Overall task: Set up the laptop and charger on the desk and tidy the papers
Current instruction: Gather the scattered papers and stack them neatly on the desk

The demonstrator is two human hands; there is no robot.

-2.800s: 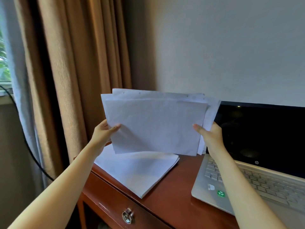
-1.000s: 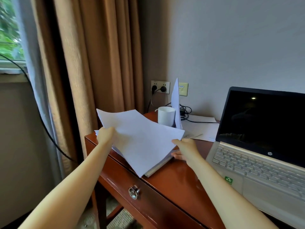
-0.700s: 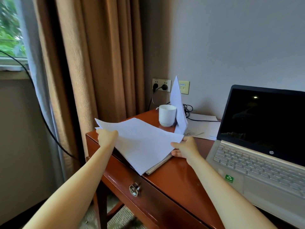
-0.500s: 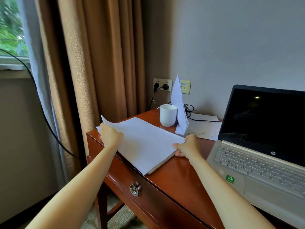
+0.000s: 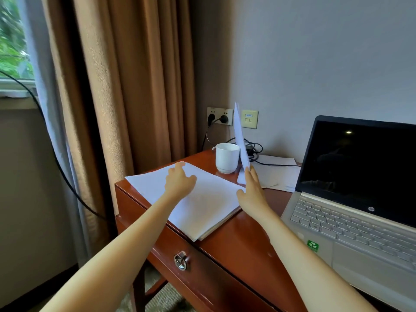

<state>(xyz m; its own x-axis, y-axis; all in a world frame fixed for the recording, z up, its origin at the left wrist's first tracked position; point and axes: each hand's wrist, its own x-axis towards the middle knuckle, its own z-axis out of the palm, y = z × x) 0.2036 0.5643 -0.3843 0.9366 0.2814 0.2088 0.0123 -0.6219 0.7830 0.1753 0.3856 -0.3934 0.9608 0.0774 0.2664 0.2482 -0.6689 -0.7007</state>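
A stack of white papers (image 5: 209, 206) lies flat on the left corner of the wooden desk (image 5: 234, 246). My left hand (image 5: 179, 182) rests on top of the stack with relaxed fingers. My right hand (image 5: 252, 190) stands edge-on with straight fingers against the stack's right side, its fingertips at a sheet (image 5: 239, 140) that stands upright. An open silver laptop (image 5: 351, 203) with a dark screen sits on the right. Its charger cable (image 5: 254, 149) lies coiled by the wall and a plug sits in the wall socket (image 5: 219, 117).
A white mug (image 5: 226, 161) stands behind the stack. More loose sheets (image 5: 276, 174) lie flat between the mug and the laptop. Brown curtains (image 5: 126, 86) hang at the left, with a window beyond. A drawer with a metal ring pull (image 5: 180, 261) faces me.
The sheets I held in both hands have come down flat onto the stack. My left hand let go and moved onto the top; my right hand opened against the right edge.
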